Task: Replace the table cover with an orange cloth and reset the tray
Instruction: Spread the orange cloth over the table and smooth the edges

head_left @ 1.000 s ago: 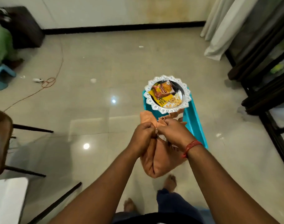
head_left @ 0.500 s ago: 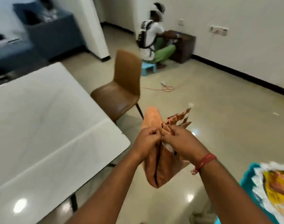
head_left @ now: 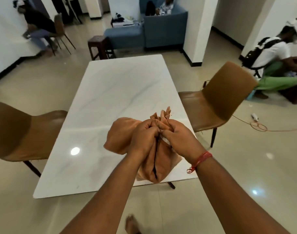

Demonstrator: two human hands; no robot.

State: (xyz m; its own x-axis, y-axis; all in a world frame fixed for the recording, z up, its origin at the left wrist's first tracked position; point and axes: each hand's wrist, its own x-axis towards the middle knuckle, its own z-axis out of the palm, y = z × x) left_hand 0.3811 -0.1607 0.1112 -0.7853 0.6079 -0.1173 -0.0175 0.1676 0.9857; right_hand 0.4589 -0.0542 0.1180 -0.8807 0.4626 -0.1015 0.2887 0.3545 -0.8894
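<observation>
A folded orange cloth (head_left: pixel 120 134) hangs bunched between both hands above the near end of the white marble table (head_left: pixel 120 92). My left hand (head_left: pixel 143 137) grips its gathered top edge, and my right hand (head_left: pixel 179 137), with a red thread on the wrist, grips the same edge right beside it. The cloth's folded corners stick up behind my fingers, and its lower part sags to the table's near edge. The table top is bare. The tray is out of view.
A brown chair (head_left: pixel 218 102) stands at the table's right side and another brown chair (head_left: pixel 21 132) at its left. A dark stool (head_left: pixel 100 46) and blue sofa (head_left: pixel 154 29) lie beyond the far end. People sit at the far left, back and right. An orange cable (head_left: pixel 262 127) lies on the floor.
The view has swung from the tray on the floor, past the table's corner, to face the table lengthwise. Both hands have kept their hold on the cloth, which is now over the table's near end.
</observation>
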